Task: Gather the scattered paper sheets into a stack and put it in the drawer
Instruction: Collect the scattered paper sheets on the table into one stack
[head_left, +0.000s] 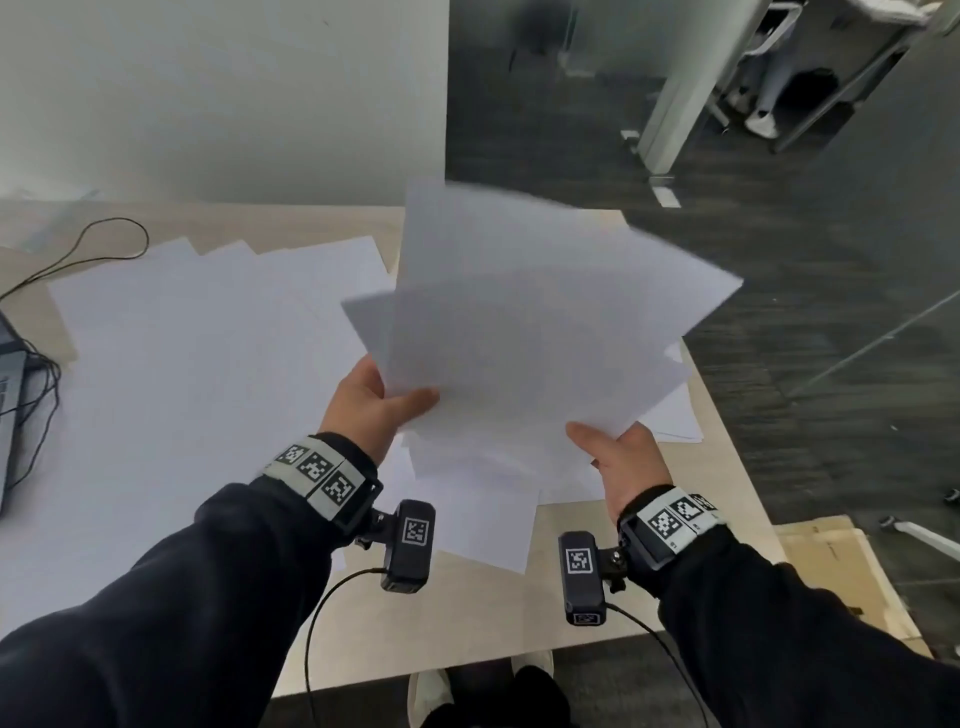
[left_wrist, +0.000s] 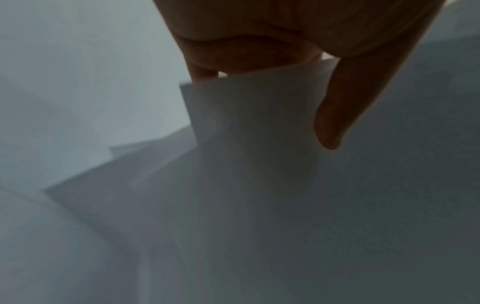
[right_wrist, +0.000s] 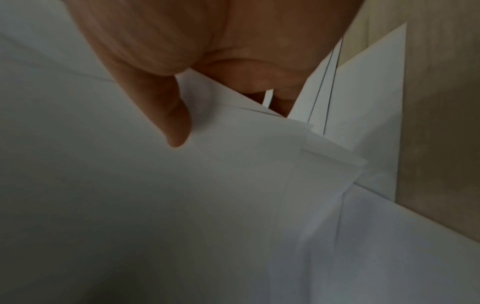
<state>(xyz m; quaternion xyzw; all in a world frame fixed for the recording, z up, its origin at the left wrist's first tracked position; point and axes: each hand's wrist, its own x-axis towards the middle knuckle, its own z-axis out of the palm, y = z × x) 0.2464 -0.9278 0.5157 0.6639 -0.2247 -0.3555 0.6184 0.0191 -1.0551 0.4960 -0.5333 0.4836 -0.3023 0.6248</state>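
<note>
A loose, fanned bundle of white paper sheets (head_left: 530, 332) is lifted above the wooden table (head_left: 727, 499), its top edge blurred. My left hand (head_left: 382, 402) pinches its lower left corner, thumb on top, fingers underneath. My right hand (head_left: 618, 452) pinches the lower right corner the same way. In the left wrist view the thumb (left_wrist: 335, 115) lies on the held paper (left_wrist: 254, 127). In the right wrist view the thumb (right_wrist: 171, 115) presses on several misaligned sheets (right_wrist: 233, 164). More sheets (head_left: 197, 364) lie spread over the table's left and under the bundle. No drawer is in view.
A black cable (head_left: 93, 254) loops at the table's back left and a dark device (head_left: 10, 374) with cables sits at the left edge. A white wall stands behind. Dark floor and flattened cardboard (head_left: 841, 577) lie to the right. My shoes (head_left: 431, 696) show under the front edge.
</note>
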